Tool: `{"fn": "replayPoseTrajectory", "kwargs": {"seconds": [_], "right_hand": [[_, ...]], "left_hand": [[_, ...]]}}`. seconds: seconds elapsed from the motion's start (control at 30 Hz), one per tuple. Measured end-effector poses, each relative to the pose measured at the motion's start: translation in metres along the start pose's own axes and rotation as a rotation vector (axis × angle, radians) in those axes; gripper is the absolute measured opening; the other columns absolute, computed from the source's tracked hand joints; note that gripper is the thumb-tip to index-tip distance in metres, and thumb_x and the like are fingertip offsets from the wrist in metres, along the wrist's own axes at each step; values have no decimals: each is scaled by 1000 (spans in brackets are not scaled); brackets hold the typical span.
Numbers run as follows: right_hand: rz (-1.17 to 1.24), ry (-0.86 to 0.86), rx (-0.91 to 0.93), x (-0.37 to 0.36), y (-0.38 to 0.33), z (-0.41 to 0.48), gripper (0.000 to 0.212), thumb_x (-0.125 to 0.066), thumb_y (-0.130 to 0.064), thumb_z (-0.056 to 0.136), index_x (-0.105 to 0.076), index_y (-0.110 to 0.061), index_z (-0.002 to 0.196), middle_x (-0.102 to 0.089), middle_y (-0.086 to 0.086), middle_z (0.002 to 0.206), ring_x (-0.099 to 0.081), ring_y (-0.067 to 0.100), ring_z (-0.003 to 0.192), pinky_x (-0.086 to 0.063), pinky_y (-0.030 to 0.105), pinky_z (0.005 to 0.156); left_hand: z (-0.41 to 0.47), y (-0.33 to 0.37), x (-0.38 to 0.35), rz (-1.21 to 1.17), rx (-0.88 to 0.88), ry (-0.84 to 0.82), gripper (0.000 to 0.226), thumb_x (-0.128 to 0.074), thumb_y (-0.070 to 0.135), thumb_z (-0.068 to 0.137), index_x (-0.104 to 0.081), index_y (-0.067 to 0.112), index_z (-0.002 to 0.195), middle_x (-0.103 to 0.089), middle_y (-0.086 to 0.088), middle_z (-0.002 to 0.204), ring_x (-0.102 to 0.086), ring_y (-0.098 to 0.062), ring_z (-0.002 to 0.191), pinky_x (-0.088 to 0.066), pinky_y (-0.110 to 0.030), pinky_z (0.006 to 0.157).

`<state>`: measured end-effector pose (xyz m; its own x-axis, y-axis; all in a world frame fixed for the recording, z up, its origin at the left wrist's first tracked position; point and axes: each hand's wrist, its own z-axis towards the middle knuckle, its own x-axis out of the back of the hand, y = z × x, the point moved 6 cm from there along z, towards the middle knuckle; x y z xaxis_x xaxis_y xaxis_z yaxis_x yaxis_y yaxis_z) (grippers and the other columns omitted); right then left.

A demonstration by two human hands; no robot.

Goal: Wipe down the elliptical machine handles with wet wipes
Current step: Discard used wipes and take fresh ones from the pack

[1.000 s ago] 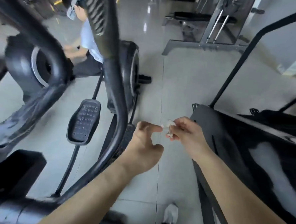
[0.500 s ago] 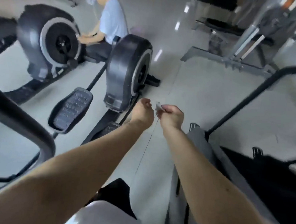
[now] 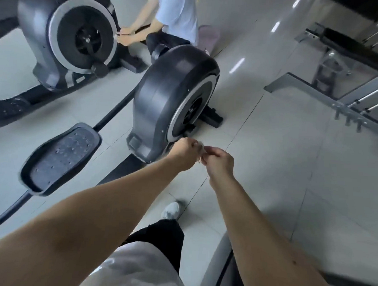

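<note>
Since a second ago the handle has slid out of view and both arms reach further forward. The wipe [image 3: 200, 148], a small white wad, is pinched between my left grip [image 3: 184, 152] and right grip [image 3: 219, 161], both with fingers curled onto it, above the floor [image 3: 281, 181]. It looks light, limp and damp, so I would take opposite edges and pull it flat. The flywheel [image 3: 175, 102] sits just beyond at 11 o'clock, the pedal [image 3: 61, 159] at 9, another person [image 3: 176, 16] at 12, and the bench [image 3: 348, 48] at 2.
</note>
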<state>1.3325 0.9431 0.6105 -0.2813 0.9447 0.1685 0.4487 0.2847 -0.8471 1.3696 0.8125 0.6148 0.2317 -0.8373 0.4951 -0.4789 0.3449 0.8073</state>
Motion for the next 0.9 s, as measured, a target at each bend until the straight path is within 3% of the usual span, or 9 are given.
{"fn": "replayPoseTrajectory", "kwargs": {"seconds": [0.1, 0.3, 0.37, 0.43, 0.53, 0.63, 0.73, 0.8, 0.9], "right_hand": [[-116, -33, -22, 14, -53, 80, 27, -66, 3, 88, -74, -22, 83, -73, 0, 81, -62, 16, 74, -52, 23, 67], [-247, -146, 21, 64, -194, 237, 32, -63, 6, 90, -75, -23, 88, -71, -7, 83, -62, 8, 76, -48, 16, 68], [-225, -128, 47, 83, -229, 302, 25, -68, 2, 88, -78, -18, 97, -72, -7, 85, -63, 7, 76, -47, 18, 71], [-208, -75, 109, 105, -262, 373, 14, -75, -8, 88, -78, -14, 101, -71, -8, 82, -62, 2, 66, -47, 14, 66], [-178, -43, 117, 137, -308, 488, 15, -81, -17, 88, -77, -8, 99, -72, 0, 76, -61, 9, 61, -46, 12, 53], [72, -167, -75, 159, -355, 605, 9, -75, 2, 89, -75, 1, 98, -78, 14, 85, -75, 18, 68, -58, 22, 63], [308, -354, -225, 163, -424, 704, 16, -58, 9, 92, -72, 3, 88, -75, 14, 78, -74, 21, 70, -60, 32, 68], [252, -430, -212, 160, -472, 759, 20, -60, 2, 92, -78, -2, 85, -75, 12, 79, -73, 19, 70, -54, 28, 69], [153, -413, -172, 158, -530, 840, 16, -65, 10, 90, -73, 7, 104, -76, 21, 98, -75, 27, 81, -61, 27, 72]], "left_hand": [[86, 40, -12, -100, 108, -123, 28, -45, 10, 102, -68, 3, 89, -61, -6, 72, -55, -23, 68, -46, -31, 65], [265, 162, -26, -138, 139, -157, 24, -54, 15, 97, -71, -1, 91, -66, -12, 78, -58, -23, 67, -49, -33, 60], [335, 197, -37, -131, 105, -109, 23, -53, 13, 96, -69, 0, 88, -68, -14, 80, -59, -24, 67, -56, -44, 66], [406, 230, -54, -132, 84, -81, 19, -54, 17, 98, -69, 5, 96, -70, -12, 88, -66, -27, 73, -59, -50, 74], [512, 281, -81, -152, 52, 7, 24, -59, 25, 100, -61, 13, 120, -69, -12, 114, -68, -28, 91, -57, -37, 79], [617, 336, -103, -149, 47, 72, 30, -56, 30, 101, -55, 15, 127, -66, -9, 121, -64, -27, 99, -50, -30, 75], [707, 392, -110, -236, 98, 147, 30, -56, 34, 102, -54, 17, 127, -65, -7, 121, -61, -23, 89, -45, -25, 62], [759, 422, -108, -282, 128, 189, 31, -55, 35, 103, -54, 16, 128, -66, -7, 120, -59, -20, 86, -44, -23, 59], [833, 456, -96, -291, 141, 222, 33, -55, 38, 104, -54, 14, 126, -69, -7, 112, -57, -17, 78, -43, -19, 56]]}}
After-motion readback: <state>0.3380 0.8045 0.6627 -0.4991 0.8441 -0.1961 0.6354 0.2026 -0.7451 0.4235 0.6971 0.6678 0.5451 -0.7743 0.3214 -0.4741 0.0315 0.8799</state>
